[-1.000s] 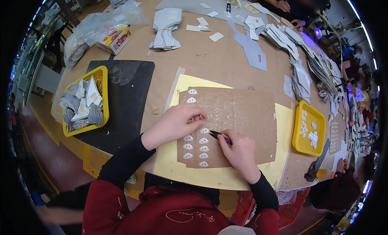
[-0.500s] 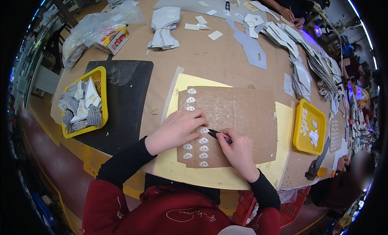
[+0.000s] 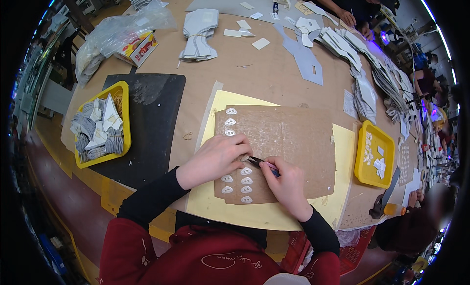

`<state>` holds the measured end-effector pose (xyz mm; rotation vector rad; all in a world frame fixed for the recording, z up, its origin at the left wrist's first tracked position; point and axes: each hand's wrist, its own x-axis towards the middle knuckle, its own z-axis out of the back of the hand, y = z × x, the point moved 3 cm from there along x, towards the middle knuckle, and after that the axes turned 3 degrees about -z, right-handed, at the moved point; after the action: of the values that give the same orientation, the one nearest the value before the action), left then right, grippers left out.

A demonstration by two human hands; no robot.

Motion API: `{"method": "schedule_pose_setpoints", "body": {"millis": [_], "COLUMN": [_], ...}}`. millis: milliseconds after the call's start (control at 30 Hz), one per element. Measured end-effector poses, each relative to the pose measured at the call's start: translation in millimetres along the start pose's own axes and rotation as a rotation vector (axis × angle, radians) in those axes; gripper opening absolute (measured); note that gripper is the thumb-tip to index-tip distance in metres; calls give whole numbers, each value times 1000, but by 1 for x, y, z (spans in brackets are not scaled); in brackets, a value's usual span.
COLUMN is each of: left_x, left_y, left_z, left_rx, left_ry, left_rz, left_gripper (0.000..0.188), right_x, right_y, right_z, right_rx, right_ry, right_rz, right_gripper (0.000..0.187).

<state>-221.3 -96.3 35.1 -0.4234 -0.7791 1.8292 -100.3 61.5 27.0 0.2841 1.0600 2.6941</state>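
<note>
My left hand [image 3: 221, 155] is closed, its thumb and fingertips pinching a small pale piece [image 3: 245, 158] at the edge of a brown cardboard sheet's row. In my right hand [image 3: 289, 183] is a slim black-tipped hand tool [image 3: 255, 161] with a pinkish and blue handle; its tip meets the pinched piece. Two columns of small white rounded pieces with holes [image 3: 246, 180] lie on the left part of the brown cardboard sheet [image 3: 306, 153]. My left fingers hide some of them. Under the cardboard is a larger pale yellow sheet [image 3: 245, 216].
To the left, a yellow basket [image 3: 128, 118] of bundled grey and white pieces rests on a black mat [image 3: 155, 113]. A yellow tray [image 3: 389, 160] with small white pieces stands right. Stacked cut parts [image 3: 199, 28] lie farther back. A co-worker's hands [image 3: 348, 18] are at the far right.
The pale piece at my left fingertips has tilted up from its flatter position. The tool tip has shifted slightly left toward it. Both arms stay nearly in place.
</note>
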Motion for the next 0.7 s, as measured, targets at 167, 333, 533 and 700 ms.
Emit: {"method": "schedule_pose_setpoints", "body": {"millis": [167,333,533,700], "left_x": [0,1,3,-2], "left_y": [3,10,7,5], "left_z": [1,6,14,18], "left_rx": [-31,-45,30,-12], "left_ry": [-10,-8,-14,-82], "left_rz": [17,7,-61,-58], "left_gripper": [26,22,16,14], "right_x": [0,1,1,0], "right_y": [2,0,-1,0], "right_z": [6,6,6,5], "right_rx": [-110,-263,-270,-253], "right_ry": [-44,29,41,48], "right_rz": [51,8,-3,-7], "right_gripper": [16,17,18,19]}}
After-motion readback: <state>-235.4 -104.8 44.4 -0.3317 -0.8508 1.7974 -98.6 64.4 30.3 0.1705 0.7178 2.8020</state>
